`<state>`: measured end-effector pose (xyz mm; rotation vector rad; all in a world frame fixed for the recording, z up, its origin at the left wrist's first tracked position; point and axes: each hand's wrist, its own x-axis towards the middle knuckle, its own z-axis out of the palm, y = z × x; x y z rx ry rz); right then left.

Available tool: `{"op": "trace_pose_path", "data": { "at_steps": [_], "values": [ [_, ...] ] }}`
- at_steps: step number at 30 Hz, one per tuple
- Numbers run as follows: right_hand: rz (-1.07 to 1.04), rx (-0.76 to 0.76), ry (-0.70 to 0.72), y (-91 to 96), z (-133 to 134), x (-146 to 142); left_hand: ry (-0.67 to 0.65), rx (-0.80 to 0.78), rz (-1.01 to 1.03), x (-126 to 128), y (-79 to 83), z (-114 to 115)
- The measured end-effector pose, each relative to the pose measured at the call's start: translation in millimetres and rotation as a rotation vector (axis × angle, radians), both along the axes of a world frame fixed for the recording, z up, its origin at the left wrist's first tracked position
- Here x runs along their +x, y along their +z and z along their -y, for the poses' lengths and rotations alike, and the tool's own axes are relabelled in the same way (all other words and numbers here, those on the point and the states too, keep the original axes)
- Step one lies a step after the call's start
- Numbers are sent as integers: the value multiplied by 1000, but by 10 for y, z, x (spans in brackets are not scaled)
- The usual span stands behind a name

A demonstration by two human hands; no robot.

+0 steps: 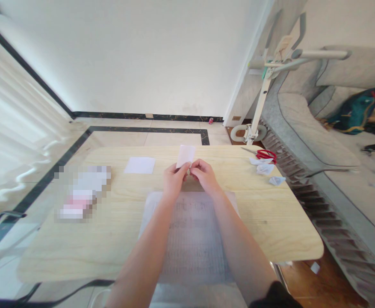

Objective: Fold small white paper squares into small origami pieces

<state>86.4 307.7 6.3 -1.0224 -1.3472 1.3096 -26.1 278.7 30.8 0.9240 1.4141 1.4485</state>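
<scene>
A small pale sheet of paper [186,155] stands up between my hands above the middle of the table. My left hand [175,179] is closed on its lower edge, thumb in front. At the lower right corner of the same sheet, my right hand [203,174] has its thumb and fingers pinched together. What lies between those fingertips is too small to make out. Under my forearms a large greyish printed sheet [195,239] covers the near part of the wooden table [264,226]. Left of my hands a white piece of paper [140,165] lies flat.
Red-handled scissors [266,155] lie at the table's far right, with crumpled paper scraps [264,167] beside them. A blurred-out item [84,192] is on the left side. To the right are a grey sofa [305,124] and a white exercise machine [260,102].
</scene>
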Motion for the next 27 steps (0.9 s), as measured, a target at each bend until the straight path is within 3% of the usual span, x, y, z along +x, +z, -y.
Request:
{"op": "trace_pose_path", "data": {
  "at_steps": [14, 27],
  "values": [
    [-26, -43, -39, 11, 3, 10, -31, 36, -19, -33, -61, -10],
    [-60, -46, -42, 9, -12, 6, -80, 58, -42, 11, -8, 29]
  ]
}}
